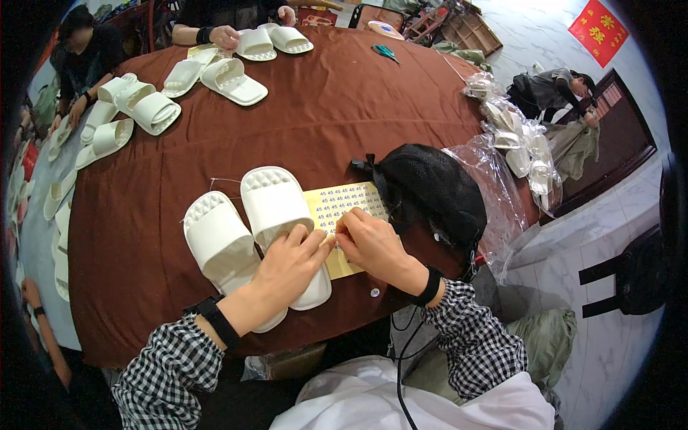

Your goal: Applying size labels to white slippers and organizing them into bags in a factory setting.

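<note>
A pair of white slide slippers lies in front of me: the left slipper [218, 236] and the right slipper [278, 208]. My left hand [287, 269] lies across the right slipper, fingers stretched out toward the sheet beside it. That yellow sheet of small round number stickers [351, 193] lies flat, touching or partly under the slipper's edge. Over the sheet, my right hand [373, 244] has thumb and fingers pinched together, close to my left fingertips. Whatever is between those fingers is too small to make out.
A black mesh bag [430, 190] sits right of the sheet on the brown tablecloth [344, 129]. Bagged slippers [519, 140] line the right edge. Several loose slippers [233, 82] lie at the far left, where other people's hands [226, 37] work. Green-handled scissors [385, 53] lie far back.
</note>
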Motion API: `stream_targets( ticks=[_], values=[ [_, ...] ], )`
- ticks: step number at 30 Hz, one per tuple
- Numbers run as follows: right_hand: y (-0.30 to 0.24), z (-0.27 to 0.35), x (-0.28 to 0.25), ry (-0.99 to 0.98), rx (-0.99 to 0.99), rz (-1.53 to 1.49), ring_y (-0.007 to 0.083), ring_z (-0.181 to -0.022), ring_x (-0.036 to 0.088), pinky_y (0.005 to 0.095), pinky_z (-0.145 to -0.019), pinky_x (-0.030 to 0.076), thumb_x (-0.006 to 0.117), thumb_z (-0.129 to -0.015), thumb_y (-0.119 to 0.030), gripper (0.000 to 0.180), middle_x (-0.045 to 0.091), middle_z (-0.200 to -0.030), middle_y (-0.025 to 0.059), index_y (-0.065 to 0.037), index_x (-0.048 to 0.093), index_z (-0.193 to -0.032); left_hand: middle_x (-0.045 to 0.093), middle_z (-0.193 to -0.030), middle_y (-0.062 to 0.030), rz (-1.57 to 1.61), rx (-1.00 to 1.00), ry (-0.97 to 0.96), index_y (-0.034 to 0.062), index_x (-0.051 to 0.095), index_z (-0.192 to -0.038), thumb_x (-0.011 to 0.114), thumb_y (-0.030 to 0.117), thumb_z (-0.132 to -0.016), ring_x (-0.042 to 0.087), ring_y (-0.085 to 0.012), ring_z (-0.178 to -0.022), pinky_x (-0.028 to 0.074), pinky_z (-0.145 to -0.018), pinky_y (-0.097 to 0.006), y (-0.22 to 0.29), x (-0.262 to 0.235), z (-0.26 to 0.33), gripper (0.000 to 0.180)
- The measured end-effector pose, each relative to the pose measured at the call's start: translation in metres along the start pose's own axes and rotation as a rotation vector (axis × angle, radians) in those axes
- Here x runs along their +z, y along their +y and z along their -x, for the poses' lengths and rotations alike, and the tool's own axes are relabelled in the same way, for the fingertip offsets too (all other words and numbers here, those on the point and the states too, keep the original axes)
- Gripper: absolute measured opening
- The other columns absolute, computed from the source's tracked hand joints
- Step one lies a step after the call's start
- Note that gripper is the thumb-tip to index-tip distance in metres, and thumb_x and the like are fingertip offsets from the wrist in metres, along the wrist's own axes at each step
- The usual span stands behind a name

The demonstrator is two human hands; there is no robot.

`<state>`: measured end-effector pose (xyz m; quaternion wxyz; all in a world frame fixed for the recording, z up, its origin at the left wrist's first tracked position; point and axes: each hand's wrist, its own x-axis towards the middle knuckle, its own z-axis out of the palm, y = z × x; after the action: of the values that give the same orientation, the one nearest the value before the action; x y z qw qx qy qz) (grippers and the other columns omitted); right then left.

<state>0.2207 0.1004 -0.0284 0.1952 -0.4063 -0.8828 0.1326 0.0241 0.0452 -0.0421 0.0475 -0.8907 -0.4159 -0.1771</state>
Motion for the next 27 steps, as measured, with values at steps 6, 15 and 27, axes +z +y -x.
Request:
stream_targets(
  ticks=[6,15,27],
  values=[
    [-0.0021,-0.0001,-0.0007,0.014,-0.003,0.004,0.0342,-0.074,0.063,0.0424,-0.064,0.052,0.061,-0.086,-0.013,0.012,0.059,-0.086,0.0147,-0.002,0.058,-0.087,0.054,-0.108,-0.0054,-0.018,-0.004,-0.007,0.0046,0.060,-0.123,0.054,0.012,-0.081,0.049,-0.0219,-0.093,0.048,-0.080,-0.031,0.0017,-0.0009,0.0006,0.043],
    [0.0015,-0.0026,-0.0009,-0.056,-0.032,0.022,0.0355,-0.074,0.063,0.0435,-0.065,0.052,0.062,-0.086,-0.014,0.016,0.059,-0.087,0.0163,0.000,0.056,-0.088,0.053,-0.109,-0.0056,-0.045,0.002,0.000,0.0040,0.059,-0.124,0.054,0.013,-0.082,0.049,-0.0221,-0.096,0.047,-0.082,-0.033,0.0033,-0.0020,0.0017,0.043],
    [0.0068,0.0002,-0.0048,-0.085,-0.045,-0.117,0.0378,-0.080,0.061,0.0447,-0.070,0.050,0.059,-0.090,-0.016,0.018,0.059,-0.090,0.0185,0.001,0.054,-0.092,0.054,-0.122,-0.0047,-0.045,0.037,0.008,0.0059,0.061,-0.120,0.055,0.013,-0.081,0.050,-0.0214,-0.096,0.046,-0.081,-0.032,0.0042,-0.0036,0.0039,0.040]
  ],
)
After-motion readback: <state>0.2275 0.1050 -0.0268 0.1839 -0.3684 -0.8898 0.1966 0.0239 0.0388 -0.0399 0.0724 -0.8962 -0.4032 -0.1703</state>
